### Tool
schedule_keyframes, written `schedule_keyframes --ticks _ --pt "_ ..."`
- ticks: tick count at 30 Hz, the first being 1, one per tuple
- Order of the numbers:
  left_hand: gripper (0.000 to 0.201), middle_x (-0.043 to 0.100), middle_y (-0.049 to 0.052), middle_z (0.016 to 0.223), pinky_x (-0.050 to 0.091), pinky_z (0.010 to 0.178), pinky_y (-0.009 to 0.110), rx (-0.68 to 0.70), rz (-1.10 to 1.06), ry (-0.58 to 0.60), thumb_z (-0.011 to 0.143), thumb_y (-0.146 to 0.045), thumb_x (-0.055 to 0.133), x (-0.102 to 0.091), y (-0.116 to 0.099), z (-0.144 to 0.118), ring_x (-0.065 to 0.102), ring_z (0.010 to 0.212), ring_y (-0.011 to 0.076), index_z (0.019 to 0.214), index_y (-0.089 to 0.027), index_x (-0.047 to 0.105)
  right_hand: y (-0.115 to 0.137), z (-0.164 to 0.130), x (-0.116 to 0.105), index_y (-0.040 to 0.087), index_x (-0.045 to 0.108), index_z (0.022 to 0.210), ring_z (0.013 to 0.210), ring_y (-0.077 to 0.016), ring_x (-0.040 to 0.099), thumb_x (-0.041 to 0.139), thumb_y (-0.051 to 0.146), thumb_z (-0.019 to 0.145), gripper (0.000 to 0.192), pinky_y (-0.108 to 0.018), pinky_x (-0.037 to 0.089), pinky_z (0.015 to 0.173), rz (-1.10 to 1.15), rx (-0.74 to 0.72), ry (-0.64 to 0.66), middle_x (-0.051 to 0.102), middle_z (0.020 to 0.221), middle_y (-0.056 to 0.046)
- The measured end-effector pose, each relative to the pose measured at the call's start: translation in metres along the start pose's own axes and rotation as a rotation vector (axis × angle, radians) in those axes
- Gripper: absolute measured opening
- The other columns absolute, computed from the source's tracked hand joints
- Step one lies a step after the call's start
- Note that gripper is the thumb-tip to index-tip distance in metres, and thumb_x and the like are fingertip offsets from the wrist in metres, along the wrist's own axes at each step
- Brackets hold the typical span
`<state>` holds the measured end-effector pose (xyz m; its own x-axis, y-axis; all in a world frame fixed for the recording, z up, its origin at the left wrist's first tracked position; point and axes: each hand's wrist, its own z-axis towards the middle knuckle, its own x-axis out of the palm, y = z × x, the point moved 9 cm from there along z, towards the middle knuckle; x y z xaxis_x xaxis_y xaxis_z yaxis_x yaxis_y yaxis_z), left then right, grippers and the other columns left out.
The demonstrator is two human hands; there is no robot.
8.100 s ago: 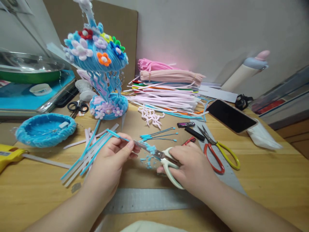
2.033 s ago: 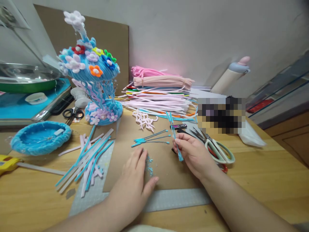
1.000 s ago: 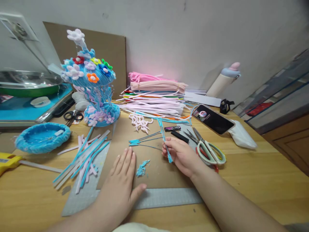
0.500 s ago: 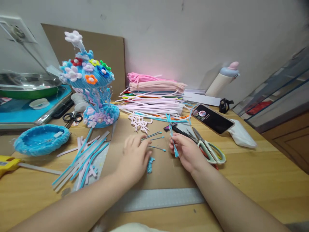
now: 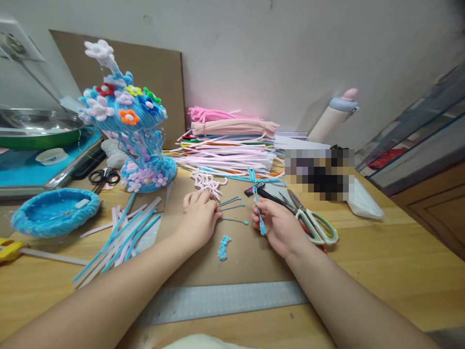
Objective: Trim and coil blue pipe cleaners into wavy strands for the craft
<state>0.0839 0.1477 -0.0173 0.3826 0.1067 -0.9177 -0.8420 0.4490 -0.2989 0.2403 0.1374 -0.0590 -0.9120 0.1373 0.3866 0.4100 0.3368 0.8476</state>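
Note:
My right hand (image 5: 278, 225) is closed around a small bundle of light-blue pipe cleaners (image 5: 255, 189), held upright over the cardboard sheet (image 5: 247, 261). My left hand (image 5: 201, 215) rests on the cardboard with its fingers curled together. From beneath its fingers, several thin dark stems with blue tips (image 5: 232, 205) reach to the right; what the fingertips grip is hidden. A little clump of light-blue fuzz (image 5: 224, 248) lies between the hands. Curly white-pink pieces (image 5: 207, 182) are just behind my left hand.
Scissors (image 5: 312, 220) lie right of my right hand. On the left are a fuzzy blue dish (image 5: 56, 211), cut strips (image 5: 119, 237) and a flower-covered pipe-cleaner ornament (image 5: 127, 111). Pipe cleaner bundles (image 5: 232, 140) are stacked behind. A clear ruler (image 5: 225, 300) lies in front.
My left hand has drawn slightly back to the left and its fingers have curled in, baring more of the blue fuzz clump. My right hand keeps its hold on the bundle.

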Motion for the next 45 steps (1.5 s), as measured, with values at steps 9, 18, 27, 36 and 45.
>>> schedule_keyframes --ticks 9,18,27,36,45 --pt "0.009 0.061 0.006 0.101 0.026 0.098 0.046 0.061 -0.003 0.027 0.081 -0.021 0.059 0.004 -0.009 0.001 0.047 0.106 0.0253 0.074 -0.021 0.065 0.0 -0.001 0.0 0.018 0.05 0.062 0.053 -0.0086 0.045 0.069 0.028 0.058 0.022 -0.022 0.034 0.049 0.013 0.002 0.007 0.05 0.061 0.004" --pt "0.005 0.061 0.003 0.103 0.024 0.1 0.046 0.087 -0.007 0.038 0.078 -0.026 0.065 0.004 -0.013 0.002 0.046 0.108 0.0246 0.074 -0.023 0.067 0.001 0.0 0.0 0.017 0.053 0.064 0.052 -0.0081 0.045 0.071 0.027 0.058 0.021 -0.02 0.033 0.047 0.036 -0.006 0.013 0.05 0.059 0.004" --pt "0.009 0.061 0.006 0.103 0.03 0.096 0.046 0.004 0.028 -0.023 0.082 -0.022 0.059 0.005 -0.011 0.007 0.048 0.104 0.0254 0.075 -0.019 0.064 0.005 0.001 -0.003 0.018 0.053 0.065 0.052 -0.008 0.047 0.071 0.027 0.057 0.022 -0.02 0.035 0.048 0.068 -0.037 -0.008 0.053 0.059 0.005" --pt "0.02 0.058 0.006 0.121 0.02 0.105 0.051 0.036 0.032 -0.026 0.087 -0.025 0.05 0.002 -0.023 0.002 0.041 0.121 0.0273 0.094 -0.024 0.068 0.005 -0.001 -0.001 0.018 0.054 0.064 0.051 -0.0072 0.046 0.07 0.027 0.058 0.02 -0.02 0.033 0.048 0.063 -0.041 0.01 0.052 0.059 0.004" --pt "0.028 0.042 -0.01 0.145 0.002 0.11 0.058 0.252 -0.051 0.216 0.092 -0.036 0.043 0.002 -0.037 -0.023 0.021 0.139 0.0272 0.101 -0.041 0.069 0.006 -0.002 0.002 0.019 0.053 0.065 0.052 -0.008 0.046 0.068 0.028 0.06 0.019 -0.021 0.035 0.049 0.014 -0.041 0.035 0.051 0.06 0.005"
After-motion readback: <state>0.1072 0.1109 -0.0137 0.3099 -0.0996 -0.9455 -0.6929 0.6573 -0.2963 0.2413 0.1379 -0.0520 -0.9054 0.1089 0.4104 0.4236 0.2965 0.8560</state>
